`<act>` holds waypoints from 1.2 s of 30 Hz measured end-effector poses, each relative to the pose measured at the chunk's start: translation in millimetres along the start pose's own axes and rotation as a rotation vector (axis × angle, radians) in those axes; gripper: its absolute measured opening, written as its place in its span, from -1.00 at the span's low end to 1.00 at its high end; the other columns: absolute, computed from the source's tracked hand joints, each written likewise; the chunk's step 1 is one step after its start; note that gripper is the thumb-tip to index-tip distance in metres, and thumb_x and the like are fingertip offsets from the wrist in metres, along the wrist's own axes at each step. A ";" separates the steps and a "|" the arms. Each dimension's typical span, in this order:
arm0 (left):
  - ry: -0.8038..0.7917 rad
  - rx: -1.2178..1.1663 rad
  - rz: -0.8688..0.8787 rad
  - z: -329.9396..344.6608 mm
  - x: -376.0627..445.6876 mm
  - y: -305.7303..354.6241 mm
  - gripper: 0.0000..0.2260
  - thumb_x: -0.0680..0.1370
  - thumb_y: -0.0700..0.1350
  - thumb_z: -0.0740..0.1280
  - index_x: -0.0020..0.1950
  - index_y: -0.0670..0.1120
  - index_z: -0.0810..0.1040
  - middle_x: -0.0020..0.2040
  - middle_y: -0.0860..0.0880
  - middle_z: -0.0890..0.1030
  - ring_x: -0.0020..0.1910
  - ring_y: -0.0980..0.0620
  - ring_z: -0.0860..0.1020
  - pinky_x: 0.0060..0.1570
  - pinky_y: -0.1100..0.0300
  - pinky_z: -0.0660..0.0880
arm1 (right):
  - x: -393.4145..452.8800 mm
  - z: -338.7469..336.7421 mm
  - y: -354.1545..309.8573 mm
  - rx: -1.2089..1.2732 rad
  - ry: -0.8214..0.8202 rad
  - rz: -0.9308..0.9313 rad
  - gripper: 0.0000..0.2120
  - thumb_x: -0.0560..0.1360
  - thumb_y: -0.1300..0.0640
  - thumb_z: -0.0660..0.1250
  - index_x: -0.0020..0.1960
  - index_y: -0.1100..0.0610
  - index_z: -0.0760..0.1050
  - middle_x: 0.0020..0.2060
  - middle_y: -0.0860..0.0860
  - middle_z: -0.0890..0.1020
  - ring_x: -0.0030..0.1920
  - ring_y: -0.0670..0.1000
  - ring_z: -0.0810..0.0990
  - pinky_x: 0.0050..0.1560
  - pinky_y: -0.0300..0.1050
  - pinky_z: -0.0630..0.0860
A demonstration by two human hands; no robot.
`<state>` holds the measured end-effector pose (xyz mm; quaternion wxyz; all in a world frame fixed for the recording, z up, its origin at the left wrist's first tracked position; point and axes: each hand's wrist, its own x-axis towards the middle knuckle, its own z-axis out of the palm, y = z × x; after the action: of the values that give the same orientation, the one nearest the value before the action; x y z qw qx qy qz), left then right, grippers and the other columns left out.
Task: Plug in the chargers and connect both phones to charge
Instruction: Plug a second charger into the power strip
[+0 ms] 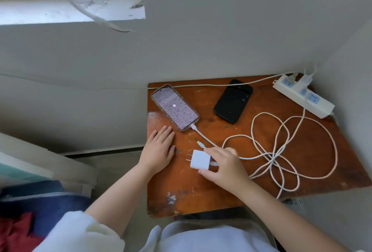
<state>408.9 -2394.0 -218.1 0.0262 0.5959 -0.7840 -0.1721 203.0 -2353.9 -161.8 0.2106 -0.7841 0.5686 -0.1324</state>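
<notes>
A phone with a lit screen (174, 107) lies at the table's left, with a white cable plugged into its lower end. A black phone (233, 101) lies face down near the middle, nothing connected to it. My right hand (223, 166) grips a white charger block (200, 159) with its two prongs pointing left; a loose cable tip (199, 143) lies just above it. My left hand (160, 150) rests flat on the table below the lit phone. A white power strip (304, 95) sits at the far right corner with a charger plugged in.
Tangled white cable loops (281, 151) cover the right half of the worn brown table (181, 191). Grey walls close in behind and to the right. A window sill is at the upper left, and folded cloth lies at the lower left.
</notes>
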 end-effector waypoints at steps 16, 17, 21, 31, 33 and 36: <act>-0.103 -0.115 0.279 3.8 114.8 183.1 -0.60 0.63 -0.06 0.07 0.48 -0.04 0.15 0.53 0.01 0.13 0.53 0.07 -0.05 0.47 0.19 -0.15 | -40.3 -156.0 196.5 -0.166 0.474 0.535 -0.56 0.25 0.20 0.56 0.06 0.32 0.54 -0.04 0.28 0.67 -0.03 0.27 0.63 0.16 0.28 0.34; -0.114 -0.115 0.250 6.2 121.9 192.4 -0.59 0.64 -0.05 0.06 0.48 -0.04 0.14 0.54 0.02 0.12 0.53 0.07 -0.05 0.49 0.18 -0.13 | -38.3 -163.1 207.1 -0.160 0.466 0.540 -0.56 0.27 0.20 0.55 0.07 0.32 0.53 -0.02 0.28 0.66 -0.02 0.26 0.63 0.17 0.27 0.35; -0.145 -0.088 0.134 9.4 148.8 220.8 -0.57 0.64 -0.02 0.03 0.50 -0.04 0.08 0.55 0.02 0.06 0.53 0.07 -0.07 0.49 0.16 -0.10 | -24.6 -188.1 239.9 -0.065 0.400 0.514 -0.56 0.36 0.20 0.48 0.18 0.29 0.46 0.14 0.24 0.59 0.12 0.20 0.58 0.06 0.08 0.53; -0.178 0.054 0.037 30.3 174.4 243.9 -0.51 0.63 0.07 -0.05 0.51 -0.03 -0.09 0.56 0.01 -0.09 0.53 0.06 -0.16 0.48 0.12 -0.22 | 28.0 -209.4 302.1 -0.294 0.166 0.438 -0.55 0.45 0.18 0.38 0.30 0.21 0.37 0.27 0.15 0.49 0.24 0.16 0.44 0.24 -0.01 0.32; -0.182 0.055 0.030 31.2 175.2 243.6 -0.51 0.63 0.08 -0.05 0.51 -0.02 -0.10 0.56 0.02 -0.10 0.53 0.06 -0.16 0.47 0.12 -0.23 | 35.2 -211.1 307.6 -0.323 0.116 0.417 -0.55 0.48 0.19 0.34 0.33 0.20 0.33 0.30 0.13 0.46 0.26 0.13 0.42 0.26 -0.04 0.32; -0.172 0.048 0.021 30.4 178.2 244.2 -0.51 0.63 0.09 -0.04 0.51 0.00 -0.09 0.56 0.03 -0.09 0.53 0.07 -0.16 0.47 0.13 -0.24 | 43.1 -215.4 314.8 -0.356 0.067 0.376 -0.54 0.50 0.21 0.31 0.36 0.20 0.30 0.32 0.12 0.45 0.26 0.12 0.42 0.26 -0.08 0.35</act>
<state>124.1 -2498.6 -202.4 -0.0538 0.5710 -0.7935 -0.2037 -142.7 -2516.7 -125.8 0.0711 -0.6844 0.7255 -0.0146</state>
